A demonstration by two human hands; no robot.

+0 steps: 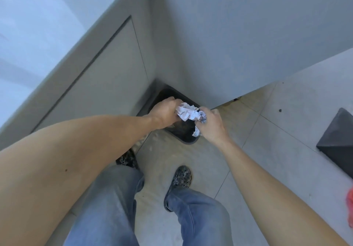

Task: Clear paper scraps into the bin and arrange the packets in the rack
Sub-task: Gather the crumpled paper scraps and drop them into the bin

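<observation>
Pale grey tiles (pixel 286 150) cover the floor, meeting plain light walls (pixel 248 35) at a corner where a black bin (pixel 188 140) stands tucked against a panelled door (pixel 107 77). Both hands hover over the bin's open mouth: the left hand (pixel 164 113) and the right hand (pixel 212 125) each have fingers clenched on crumpled white paper scraps (pixel 188 113), bunched between them just above the bin. Blue jeans (pixel 196 215) and patterned shoes (pixel 180 177) stand on the tiles below. At the floor's right edge sits a dark angular object (pixel 338 142).
</observation>
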